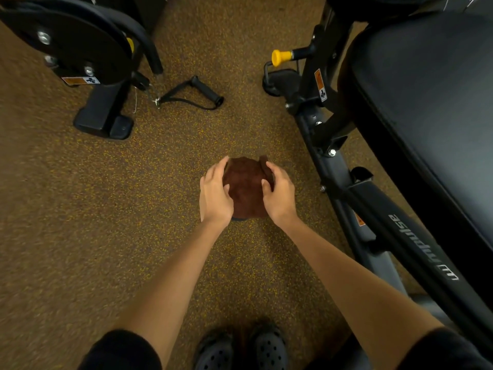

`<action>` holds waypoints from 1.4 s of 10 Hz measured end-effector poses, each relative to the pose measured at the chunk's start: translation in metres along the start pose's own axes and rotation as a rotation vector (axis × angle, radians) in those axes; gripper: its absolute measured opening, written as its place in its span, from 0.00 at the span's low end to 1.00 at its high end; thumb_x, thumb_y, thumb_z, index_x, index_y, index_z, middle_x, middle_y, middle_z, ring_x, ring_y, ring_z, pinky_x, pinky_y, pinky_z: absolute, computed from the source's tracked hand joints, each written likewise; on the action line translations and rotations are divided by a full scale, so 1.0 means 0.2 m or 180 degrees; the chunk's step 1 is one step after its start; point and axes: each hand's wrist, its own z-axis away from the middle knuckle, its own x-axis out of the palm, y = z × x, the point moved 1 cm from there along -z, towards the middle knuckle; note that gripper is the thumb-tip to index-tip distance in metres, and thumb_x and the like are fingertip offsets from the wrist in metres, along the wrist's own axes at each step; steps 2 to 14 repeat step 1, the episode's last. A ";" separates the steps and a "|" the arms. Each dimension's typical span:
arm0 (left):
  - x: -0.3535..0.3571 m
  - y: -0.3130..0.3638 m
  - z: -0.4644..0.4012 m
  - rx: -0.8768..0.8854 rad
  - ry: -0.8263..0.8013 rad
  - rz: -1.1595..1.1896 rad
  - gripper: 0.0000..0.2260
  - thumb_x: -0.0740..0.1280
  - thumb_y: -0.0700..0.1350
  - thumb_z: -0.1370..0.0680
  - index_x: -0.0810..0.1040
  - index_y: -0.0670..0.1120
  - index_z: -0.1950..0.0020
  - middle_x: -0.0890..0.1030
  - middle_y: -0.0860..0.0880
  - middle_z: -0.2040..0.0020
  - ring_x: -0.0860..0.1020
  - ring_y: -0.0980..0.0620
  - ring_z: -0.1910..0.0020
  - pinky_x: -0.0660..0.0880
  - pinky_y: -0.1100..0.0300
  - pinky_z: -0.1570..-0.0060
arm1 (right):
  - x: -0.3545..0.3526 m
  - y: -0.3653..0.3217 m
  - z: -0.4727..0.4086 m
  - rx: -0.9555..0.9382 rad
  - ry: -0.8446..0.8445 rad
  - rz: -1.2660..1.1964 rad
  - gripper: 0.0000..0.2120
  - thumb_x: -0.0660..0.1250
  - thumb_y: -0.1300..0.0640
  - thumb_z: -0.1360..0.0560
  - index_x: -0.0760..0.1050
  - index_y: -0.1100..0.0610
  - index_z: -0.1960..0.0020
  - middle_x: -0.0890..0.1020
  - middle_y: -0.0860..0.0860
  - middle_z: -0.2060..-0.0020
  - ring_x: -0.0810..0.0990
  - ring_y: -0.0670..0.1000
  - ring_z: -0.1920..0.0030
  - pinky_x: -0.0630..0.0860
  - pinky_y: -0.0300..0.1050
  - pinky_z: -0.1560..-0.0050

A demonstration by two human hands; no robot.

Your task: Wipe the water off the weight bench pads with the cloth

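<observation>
the person stands over a brown, yellow-flecked floor and holds a dark brown cloth out in front, between both hands, above the floor and left of the bench. the left hand grips the cloth's left edge, fingers curled over the far side and thumb lying on the near face. the right hand grips the right edge the same way, with a folded flap of cloth standing up under its fingers. both arms are bare to short black sleeves.

the bench pad lies to the right, dark and smooth, well apart from the cloth; water on it cannot be made out. its black frame runs along below the pad, with white lettering. a yellow knob sticks out from the frame near the top. at upper left stands another machine, and a black strap handle lies on the floor beside it. two dark clogs show at the bottom edge.
</observation>
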 end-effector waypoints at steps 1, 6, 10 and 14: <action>-0.02 0.00 -0.01 -0.0022 -0.0096 -0.0201 0.24 0.63 0.32 0.22 0.68 0.46 0.27 0.68 0.45 0.29 0.67 0.43 0.33 0.65 0.51 0.34 | 0.00 -0.01 0.00 0.0000 0.0044 0.0233 0.21 0.62 0.62 0.19 0.68 0.59 0.27 0.73 0.55 0.31 0.68 0.56 0.31 0.61 0.43 0.32; -0.02 0.00 -0.01 -0.0022 -0.0096 -0.0201 0.24 0.63 0.32 0.22 0.68 0.46 0.27 0.68 0.45 0.29 0.67 0.43 0.33 0.65 0.51 0.34 | 0.00 -0.01 0.00 0.0000 0.0044 0.0233 0.21 0.62 0.62 0.19 0.68 0.59 0.27 0.73 0.55 0.31 0.68 0.56 0.31 0.61 0.43 0.32; -0.02 0.00 -0.01 -0.0022 -0.0096 -0.0201 0.24 0.63 0.32 0.22 0.68 0.46 0.27 0.68 0.45 0.29 0.67 0.43 0.33 0.65 0.51 0.34 | 0.00 -0.01 0.00 0.0000 0.0044 0.0233 0.21 0.62 0.62 0.19 0.68 0.59 0.27 0.73 0.55 0.31 0.68 0.56 0.31 0.61 0.43 0.32; -0.02 0.00 -0.01 -0.0022 -0.0096 -0.0201 0.24 0.63 0.32 0.22 0.68 0.46 0.27 0.68 0.45 0.29 0.67 0.43 0.33 0.65 0.51 0.34 | 0.00 -0.01 0.00 0.0000 0.0044 0.0233 0.21 0.62 0.62 0.19 0.68 0.59 0.27 0.73 0.55 0.31 0.68 0.56 0.31 0.61 0.43 0.32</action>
